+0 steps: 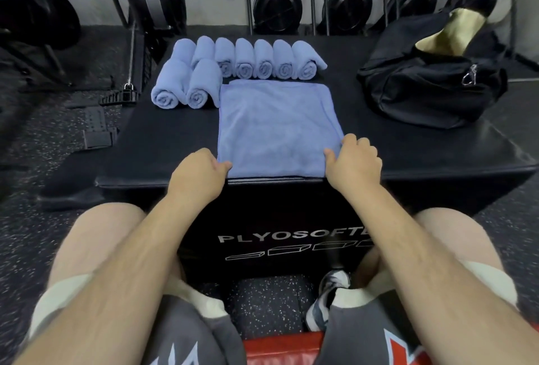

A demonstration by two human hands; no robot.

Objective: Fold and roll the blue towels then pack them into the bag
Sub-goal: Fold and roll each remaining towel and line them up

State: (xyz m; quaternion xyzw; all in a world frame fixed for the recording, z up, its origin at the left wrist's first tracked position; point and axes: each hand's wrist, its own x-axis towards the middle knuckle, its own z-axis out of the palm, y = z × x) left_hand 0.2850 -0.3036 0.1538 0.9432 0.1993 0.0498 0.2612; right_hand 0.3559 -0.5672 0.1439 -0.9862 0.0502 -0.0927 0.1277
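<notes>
A blue towel (277, 125) lies flat on the black padded box (408, 157), its near edge at the box's front rim. My left hand (198, 173) pinches the towel's near left corner. My right hand (354, 160) pinches the near right corner, fingers curled over the edge. Several rolled blue towels (264, 58) lie in a row behind the flat one, and two more rolls (183, 86) sit at its left. The black bag (431, 84) stands open at the box's back right, showing a tan lining.
Weight plates (275, 6) and rack bars stand against the wall behind the box. A rowing machine's parts and straps (97, 128) lie on the speckled floor at left. My knees flank the box front, a shoe (326, 300) below.
</notes>
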